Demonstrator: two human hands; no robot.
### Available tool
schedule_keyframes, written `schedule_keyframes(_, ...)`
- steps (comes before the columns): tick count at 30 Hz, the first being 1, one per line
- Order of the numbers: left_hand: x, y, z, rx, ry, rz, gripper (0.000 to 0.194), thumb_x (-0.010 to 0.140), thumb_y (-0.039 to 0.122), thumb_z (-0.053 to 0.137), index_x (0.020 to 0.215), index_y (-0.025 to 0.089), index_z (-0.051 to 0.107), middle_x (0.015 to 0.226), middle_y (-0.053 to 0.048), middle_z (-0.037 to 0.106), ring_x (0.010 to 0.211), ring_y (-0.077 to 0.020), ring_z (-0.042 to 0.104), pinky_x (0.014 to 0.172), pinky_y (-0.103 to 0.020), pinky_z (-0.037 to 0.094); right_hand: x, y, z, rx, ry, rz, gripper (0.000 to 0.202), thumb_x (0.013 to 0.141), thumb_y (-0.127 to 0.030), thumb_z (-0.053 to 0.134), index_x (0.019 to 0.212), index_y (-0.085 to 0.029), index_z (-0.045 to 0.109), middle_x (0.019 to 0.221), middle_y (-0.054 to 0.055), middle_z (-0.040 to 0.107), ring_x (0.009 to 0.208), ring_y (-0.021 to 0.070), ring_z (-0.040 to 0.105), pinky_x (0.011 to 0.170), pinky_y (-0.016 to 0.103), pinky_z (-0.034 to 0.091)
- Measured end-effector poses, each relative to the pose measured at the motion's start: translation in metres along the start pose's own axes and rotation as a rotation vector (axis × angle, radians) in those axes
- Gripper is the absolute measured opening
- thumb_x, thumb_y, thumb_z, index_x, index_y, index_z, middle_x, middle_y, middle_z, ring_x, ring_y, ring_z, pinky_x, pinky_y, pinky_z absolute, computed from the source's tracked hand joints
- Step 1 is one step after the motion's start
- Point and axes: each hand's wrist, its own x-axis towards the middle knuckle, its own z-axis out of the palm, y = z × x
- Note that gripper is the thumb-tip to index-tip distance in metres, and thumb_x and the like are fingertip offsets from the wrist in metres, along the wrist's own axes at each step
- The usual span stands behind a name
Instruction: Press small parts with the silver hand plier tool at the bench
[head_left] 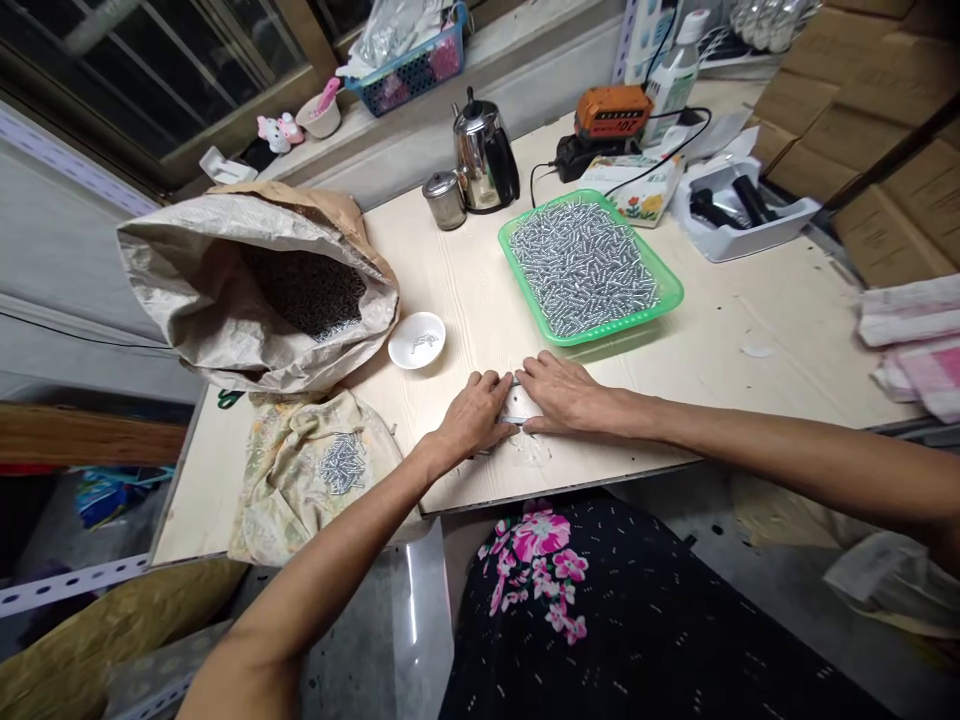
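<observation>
My left hand (474,413) and my right hand (561,394) meet near the table's front edge, thumbs toward me and fingers curled. Between them lies a small flat pale piece (519,404) with thin dark edges and a dark dot. The fingertips close on its two sides and partly hide it. A scrap of clear plastic (531,450) lies just in front. Behind the left hand stands a small white bowl (403,352) holding a few small metal parts. Beyond the right hand, a green plastic tray (673,295) is heaped with small silvery threaded-looking metal pieces (581,260).
An open woven sack (172,290) of small metal pieces leans at left. A patterned cloth (281,480) bears a small pile of them. A kettle (480,150), metal canister (444,203), orange battery (611,110) and white tray (739,235) stand behind. Cardboard boxes (892,130) are right.
</observation>
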Motion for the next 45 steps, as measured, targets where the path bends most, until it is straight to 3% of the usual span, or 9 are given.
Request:
schedule_keyframes(6, 0.004, 0.003, 0.001, -0.030, 0.047, -0.048, 0.028, 0.089, 0.036, 0.059, 0.108, 0.016, 0.059, 0.104, -0.009, 0.060, 0.104, -0.0261, 0.050, 0.085, -0.037, 0.048, 0.001, -0.006, 0.003, -0.053, 0.015, 0.002, 0.019, 0.086, -0.029, 0.067, 0.098, -0.014, 0.063, 0.101, 0.012, 0.062, 0.097, 0.0260, 0.051, 0.075, 0.033, 0.041)
schedule_keyframes(19, 0.008, -0.001, 0.004, -0.184, 0.088, -0.060, 0.025, 0.087, 0.033, 0.062, 0.107, 0.018, 0.062, 0.104, -0.009, 0.060, 0.100, -0.0263, 0.052, 0.083, -0.038, 0.048, 0.003, -0.002, 0.017, -0.033, 0.111, -0.033, 0.005, 0.090, -0.022, 0.059, 0.089, -0.017, 0.061, 0.092, 0.011, 0.061, 0.090, 0.0246, 0.052, 0.073, 0.035, 0.043)
schedule_keyframes(25, 0.010, 0.002, 0.001, -0.193, 0.048, -0.101, 0.008, 0.089, 0.025, 0.059, 0.091, 0.018, 0.063, 0.098, -0.008, 0.061, 0.098, -0.0255, 0.052, 0.080, -0.038, 0.047, 0.005, -0.003, 0.019, 0.006, 0.089, -0.014, 0.012, 0.095, -0.019, 0.051, 0.089, -0.016, 0.062, 0.088, 0.008, 0.062, 0.089, 0.0221, 0.054, 0.073, 0.033, 0.043)
schedule_keyframes(31, 0.011, 0.004, 0.002, -0.215, 0.041, -0.111, 0.007, 0.089, 0.023, 0.060, 0.086, 0.017, 0.063, 0.096, -0.008, 0.062, 0.098, -0.0264, 0.052, 0.080, -0.039, 0.049, 0.006, -0.001, 0.019, 0.014, 0.036, -0.044, 0.013, 0.095, -0.019, 0.050, 0.088, -0.017, 0.061, 0.086, 0.008, 0.063, 0.086, 0.0218, 0.055, 0.070, 0.032, 0.042)
schedule_keyframes(35, 0.009, 0.006, 0.006, -0.236, 0.089, -0.144, 0.018, 0.087, 0.027, 0.063, 0.101, 0.016, 0.063, 0.106, -0.010, 0.061, 0.105, -0.0275, 0.051, 0.085, -0.040, 0.050, 0.007, 0.003, 0.022, -0.003, 0.095, -0.058, 0.010, 0.091, -0.020, 0.055, 0.097, -0.015, 0.062, 0.093, 0.012, 0.063, 0.091, 0.0260, 0.056, 0.076, 0.036, 0.046)
schedule_keyframes(38, -0.010, -0.003, 0.008, -0.266, 0.168, -0.167, 0.053, 0.081, 0.033, 0.072, 0.127, 0.016, 0.053, 0.125, -0.011, 0.055, 0.114, -0.0278, 0.049, 0.092, -0.040, 0.049, 0.004, 0.009, 0.026, 0.066, 0.175, -0.116, 0.048, 0.085, -0.034, 0.067, 0.124, -0.008, 0.054, 0.122, 0.021, 0.057, 0.116, 0.0337, 0.051, 0.092, 0.044, 0.045)
schedule_keyframes(40, -0.034, -0.017, 0.008, -0.272, 0.262, -0.230, 0.053, 0.083, 0.035, 0.070, 0.130, 0.017, 0.053, 0.128, -0.011, 0.053, 0.115, -0.0268, 0.049, 0.093, -0.039, 0.048, -0.002, 0.011, 0.029, 0.103, 0.231, -0.145, 0.066, 0.083, -0.043, 0.068, 0.136, -0.009, 0.045, 0.138, 0.024, 0.047, 0.129, 0.0372, 0.042, 0.099, 0.050, 0.041)
schedule_keyframes(43, -0.077, -0.045, 0.009, -0.104, 0.363, -0.498, 0.027, 0.092, 0.031, 0.055, 0.110, 0.015, 0.067, 0.108, -0.013, 0.059, 0.104, -0.0286, 0.051, 0.087, -0.042, 0.048, -0.012, 0.006, 0.031, 0.133, 0.292, -0.175, 0.058, 0.089, -0.046, 0.060, 0.137, -0.016, 0.045, 0.139, 0.020, 0.048, 0.130, 0.0364, 0.040, 0.101, 0.055, 0.039)
schedule_keyframes(45, -0.100, -0.063, 0.013, 0.058, 0.309, -0.626, 0.026, 0.092, 0.030, 0.051, 0.095, 0.014, 0.072, 0.099, -0.015, 0.059, 0.102, -0.0317, 0.049, 0.087, -0.045, 0.046, -0.015, -0.003, 0.031, 0.159, 0.312, -0.198, 0.046, 0.091, -0.040, 0.058, 0.130, -0.017, 0.052, 0.129, 0.017, 0.055, 0.121, 0.0333, 0.046, 0.097, 0.051, 0.041)
